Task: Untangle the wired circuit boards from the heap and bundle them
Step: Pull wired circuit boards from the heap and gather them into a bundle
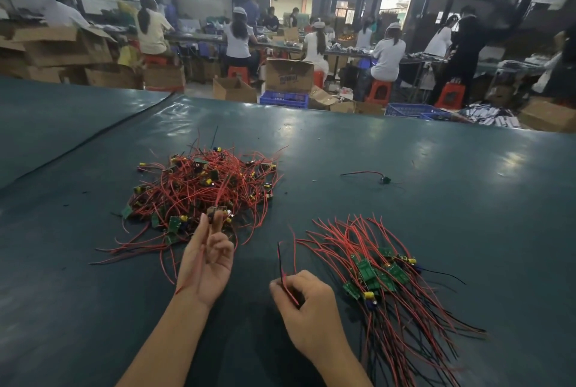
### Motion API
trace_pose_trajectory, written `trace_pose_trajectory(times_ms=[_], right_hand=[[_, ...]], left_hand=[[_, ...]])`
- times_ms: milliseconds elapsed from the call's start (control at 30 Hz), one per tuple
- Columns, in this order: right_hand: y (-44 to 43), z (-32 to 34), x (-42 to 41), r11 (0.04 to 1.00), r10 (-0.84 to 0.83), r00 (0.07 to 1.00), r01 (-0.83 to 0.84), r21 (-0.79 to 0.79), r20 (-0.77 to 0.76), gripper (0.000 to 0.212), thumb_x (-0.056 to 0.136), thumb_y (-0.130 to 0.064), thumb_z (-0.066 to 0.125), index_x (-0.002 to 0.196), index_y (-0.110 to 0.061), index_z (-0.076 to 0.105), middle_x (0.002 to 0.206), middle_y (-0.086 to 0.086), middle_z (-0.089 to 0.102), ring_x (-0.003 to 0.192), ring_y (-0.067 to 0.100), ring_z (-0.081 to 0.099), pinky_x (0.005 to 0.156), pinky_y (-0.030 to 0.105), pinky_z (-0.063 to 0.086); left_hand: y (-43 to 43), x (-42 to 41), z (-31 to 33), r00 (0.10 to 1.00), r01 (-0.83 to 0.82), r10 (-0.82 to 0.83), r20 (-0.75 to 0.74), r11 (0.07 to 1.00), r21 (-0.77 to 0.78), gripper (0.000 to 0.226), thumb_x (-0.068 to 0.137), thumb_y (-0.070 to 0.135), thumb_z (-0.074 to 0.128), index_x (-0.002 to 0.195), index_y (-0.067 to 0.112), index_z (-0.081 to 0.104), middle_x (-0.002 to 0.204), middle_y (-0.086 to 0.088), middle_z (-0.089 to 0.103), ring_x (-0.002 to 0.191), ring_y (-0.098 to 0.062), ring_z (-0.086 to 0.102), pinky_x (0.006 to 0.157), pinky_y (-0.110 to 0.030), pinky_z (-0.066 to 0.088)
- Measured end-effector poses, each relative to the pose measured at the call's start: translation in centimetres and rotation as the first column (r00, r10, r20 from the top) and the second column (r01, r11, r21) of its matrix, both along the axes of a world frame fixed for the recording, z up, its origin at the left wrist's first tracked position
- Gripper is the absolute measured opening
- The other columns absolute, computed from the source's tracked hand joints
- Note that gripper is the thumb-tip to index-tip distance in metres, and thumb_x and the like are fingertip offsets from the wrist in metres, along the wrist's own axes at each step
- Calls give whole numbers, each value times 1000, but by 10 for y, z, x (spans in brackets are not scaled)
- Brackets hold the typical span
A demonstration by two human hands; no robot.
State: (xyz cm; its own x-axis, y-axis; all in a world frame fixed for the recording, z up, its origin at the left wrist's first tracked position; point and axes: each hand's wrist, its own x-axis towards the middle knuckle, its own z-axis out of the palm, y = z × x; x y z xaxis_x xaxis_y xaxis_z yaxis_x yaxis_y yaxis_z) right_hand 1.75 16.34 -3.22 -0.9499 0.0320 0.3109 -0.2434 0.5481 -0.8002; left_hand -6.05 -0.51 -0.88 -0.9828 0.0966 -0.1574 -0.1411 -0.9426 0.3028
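Observation:
A tangled heap of small green circuit boards with red and black wires (205,190) lies on the dark green table, left of centre. My left hand (207,259) is at its near edge, palm up, pinching one small board (218,211) between thumb and fingertips, its red wire trailing across my palm. To the right, a sorted bundle of boards (378,274) lies with its wires roughly aligned. My right hand (304,302) sits just left of that bundle, fingers closed on a red and black wire pair (282,271) that sticks upward.
A single wired board (385,180) lies alone further back on the right. The table's far edge (311,107) runs across the view. Beyond it are cardboard boxes, blue crates, red stools and several seated workers.

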Motion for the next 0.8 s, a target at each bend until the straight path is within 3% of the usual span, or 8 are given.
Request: trace_pose_trajectory(times_ms=[67, 167, 267, 333, 400, 533, 633, 800], right_hand=[[3, 2, -1, 996, 4, 1000, -4, -89, -3, 7, 87, -31, 70, 92, -28, 74, 80, -19, 58, 81, 3, 58, 66, 15, 44], [2, 4, -3, 994, 103, 994, -101, -46, 39, 45, 88, -17, 64, 131, -29, 59, 115, -26, 56, 109, 1, 54, 78, 19, 51], [-2, 7, -2, 988, 143, 989, -144, 53, 29, 63, 89, -2, 49, 144, -33, 45, 132, -28, 48, 117, -5, 48, 97, 16, 44], [0, 6, -3, 995, 90, 996, -89, 34, -25, 57, 92, 0, 48, 140, -30, 50, 127, -22, 54, 111, -2, 55, 94, 19, 47], [3, 7, -2, 1000, 25, 998, -24, 5, -64, 46, 93, -2, 53, 129, -30, 60, 110, -21, 59, 92, 2, 60, 81, 23, 51], [0, 15, 5, 917, 0, 1000, 9, -398, 22, 35, 93, -1, 54, 97, -29, 74, 92, -3, 71, 89, 12, 67, 81, 27, 55], [0, 21, 8, 824, 20, 997, 26, -567, 74, 28, 94, -20, 48, 91, -19, 76, 86, 6, 73, 87, 21, 68, 80, 37, 55], [1, 26, 6, 751, -151, 982, 190, -632, 116, 28, 94, -26, 59, 75, -11, 74, 57, -6, 56, 53, 7, 46, 55, 25, 39]], left_hand=[[-5, 0, 1, 1000, 10, -10, -4, 1000, 13, 17, 85, 28, 60, 89, 13, 66, 79, 5, 71, 47, 0, 51, 45, -8, 43], [0, 3, 6, 985, 153, -152, -78, 988, 17, 15, 70, 20, 78, 78, 9, 73, 75, 5, 71, 49, -1, 53, 45, -9, 43], [4, 10, 9, 921, 345, -345, -183, 938, -33, 41, 55, 15, 94, 91, 6, 76, 80, 1, 72, 56, -4, 59, 47, -12, 48], [5, 15, 13, 866, 424, -445, -226, 895, -137, 56, 60, 18, 93, 111, 9, 72, 85, -2, 73, 59, -7, 63, 49, -15, 51], [10, 15, 16, 844, 427, -507, -174, 832, -354, 63, 56, 27, 94, 114, 15, 71, 78, -2, 73, 54, -8, 63, 45, -19, 51], [27, 21, 13, 789, 437, -614, -26, 591, -678, 29, 83, 29, 68, 107, 15, 74, 78, -8, 72, 64, -14, 67, 57, -24, 53], [31, 23, 7, 772, 441, -636, 15, 517, -734, 25, 85, 27, 63, 104, 14, 75, 76, -9, 72, 64, -15, 67, 58, -24, 52], [33, 21, 2, 769, 459, -637, 41, 507, -730, 18, 80, 26, 68, 89, 10, 69, 62, -9, 67, 50, -15, 62, 49, -23, 49]])
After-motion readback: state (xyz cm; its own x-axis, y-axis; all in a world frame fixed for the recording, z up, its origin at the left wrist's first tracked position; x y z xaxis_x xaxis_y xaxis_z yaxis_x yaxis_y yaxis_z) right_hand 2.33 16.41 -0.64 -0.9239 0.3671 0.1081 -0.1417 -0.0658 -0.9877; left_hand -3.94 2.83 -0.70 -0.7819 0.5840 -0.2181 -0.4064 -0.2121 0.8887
